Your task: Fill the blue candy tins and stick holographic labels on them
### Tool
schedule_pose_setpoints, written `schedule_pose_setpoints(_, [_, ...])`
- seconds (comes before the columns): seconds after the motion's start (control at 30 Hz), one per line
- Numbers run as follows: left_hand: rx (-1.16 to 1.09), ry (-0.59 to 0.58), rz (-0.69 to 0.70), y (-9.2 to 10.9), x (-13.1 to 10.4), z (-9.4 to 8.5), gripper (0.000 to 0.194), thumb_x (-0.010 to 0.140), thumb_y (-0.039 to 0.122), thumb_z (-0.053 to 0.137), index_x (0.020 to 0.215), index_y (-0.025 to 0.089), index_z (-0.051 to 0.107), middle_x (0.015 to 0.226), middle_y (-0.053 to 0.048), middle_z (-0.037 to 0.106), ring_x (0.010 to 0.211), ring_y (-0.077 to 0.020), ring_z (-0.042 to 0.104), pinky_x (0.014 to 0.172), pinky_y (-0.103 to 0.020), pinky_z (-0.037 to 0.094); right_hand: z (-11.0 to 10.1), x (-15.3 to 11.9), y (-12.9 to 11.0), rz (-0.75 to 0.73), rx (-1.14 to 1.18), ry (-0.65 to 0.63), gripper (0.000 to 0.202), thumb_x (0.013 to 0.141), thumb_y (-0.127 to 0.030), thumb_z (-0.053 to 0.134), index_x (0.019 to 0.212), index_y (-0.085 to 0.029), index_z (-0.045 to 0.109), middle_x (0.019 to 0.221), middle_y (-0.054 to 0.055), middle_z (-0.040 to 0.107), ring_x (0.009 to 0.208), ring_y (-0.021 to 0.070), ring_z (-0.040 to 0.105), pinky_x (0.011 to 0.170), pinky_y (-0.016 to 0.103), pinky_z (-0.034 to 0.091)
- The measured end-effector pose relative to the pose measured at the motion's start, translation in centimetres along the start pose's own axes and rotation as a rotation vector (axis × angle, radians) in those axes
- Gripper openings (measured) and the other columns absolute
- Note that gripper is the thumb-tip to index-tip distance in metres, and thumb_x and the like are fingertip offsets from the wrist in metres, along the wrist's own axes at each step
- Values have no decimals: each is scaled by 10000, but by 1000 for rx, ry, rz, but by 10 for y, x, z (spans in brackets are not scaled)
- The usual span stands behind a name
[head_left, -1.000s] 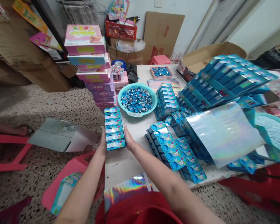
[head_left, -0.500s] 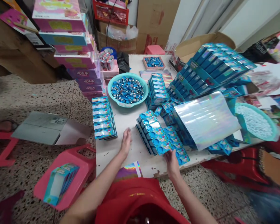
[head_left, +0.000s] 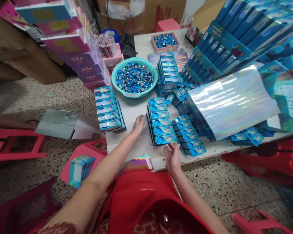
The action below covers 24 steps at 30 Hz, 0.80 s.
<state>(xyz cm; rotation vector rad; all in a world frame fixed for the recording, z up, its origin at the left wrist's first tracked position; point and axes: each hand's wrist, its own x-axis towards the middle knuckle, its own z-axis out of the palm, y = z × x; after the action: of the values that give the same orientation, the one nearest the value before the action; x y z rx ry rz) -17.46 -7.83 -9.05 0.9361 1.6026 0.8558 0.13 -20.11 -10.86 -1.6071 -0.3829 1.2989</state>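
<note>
A row of blue boxes with round recesses (head_left: 161,122) stands on the white table between my hands. My left hand (head_left: 139,124) is at the row's left side, fingers extended and holding nothing. At the row's near end, my right hand (head_left: 172,156) has its fingers apart and nothing in it; whether a fingertip touches the nearest box is unclear. Another row of blue boxes (head_left: 189,135) sits just to the right. On the table's left edge is a further row (head_left: 108,109). A turquoise basin (head_left: 134,95) full of blue and silver caps lies behind.
Stacked pink and purple boxes (head_left: 86,69) rise at the back left. Tall blue display boxes (head_left: 219,48) and a shiny holographic sheet (head_left: 234,100) occupy the right. A small pink tray (head_left: 165,49) of caps is at the back. Pink stools (head_left: 97,148) stand beside the table.
The middle row has been turned straighter and now stands apart from the right row. My left hand has moved to its side; my right hand has shifted to its near end. The view has moved too.
</note>
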Motion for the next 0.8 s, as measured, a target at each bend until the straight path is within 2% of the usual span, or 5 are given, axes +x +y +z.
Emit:
schedule_pose_setpoints(0.13, [433, -310, -102, -66, -81, -48, 426, 728, 477, 583, 1000, 154, 639, 934, -74, 683, 860, -200, 613, 791, -284, 446, -33, -36, 15, -188, -549, -299, 360, 778, -531, 532, 737, -184, 619, 710, 36, 608, 696, 180, 582, 643, 298, 480])
schedule_pose_setpoints(0.27, [681, -399, -89, -96, -127, -52, 331, 816, 410, 453, 924, 198, 684, 857, -40, 696, 805, -184, 606, 709, -253, 418, -16, -38, 19, -686, -914, -622, 276, 867, -350, 456, 1037, -202, 615, 977, 99, 588, 923, 216, 565, 767, 339, 492])
schedule_pose_setpoints(0.47, [696, -326, -57, -94, -120, -44, 317, 822, 330, 422, 932, 216, 696, 872, -25, 705, 804, -167, 601, 698, -231, 399, 26, -19, 30, -1068, -1388, -843, 406, 835, -231, 525, 1232, -147, 512, 1117, 154, 561, 985, 259, 517, 831, 400, 479])
schedule_pose_setpoints(0.63, [722, -308, -81, -98, -116, -44, 294, 796, 281, 439, 877, 204, 710, 842, -25, 706, 796, -160, 597, 696, -228, 399, 18, -17, 38, -1196, -1487, -908, 417, 828, -217, 544, 1237, -144, 508, 1176, 139, 565, 1039, 260, 485, 869, 390, 445])
schedule_pose_setpoints(0.8, [720, -318, -109, -100, -111, -42, 285, 792, 274, 445, 872, 217, 713, 840, -13, 708, 795, -148, 601, 666, -213, 398, 9, -16, 40, -1334, -1414, -837, 284, 837, -231, 541, 1115, -198, 592, 1196, 121, 557, 1110, 254, 439, 910, 404, 372])
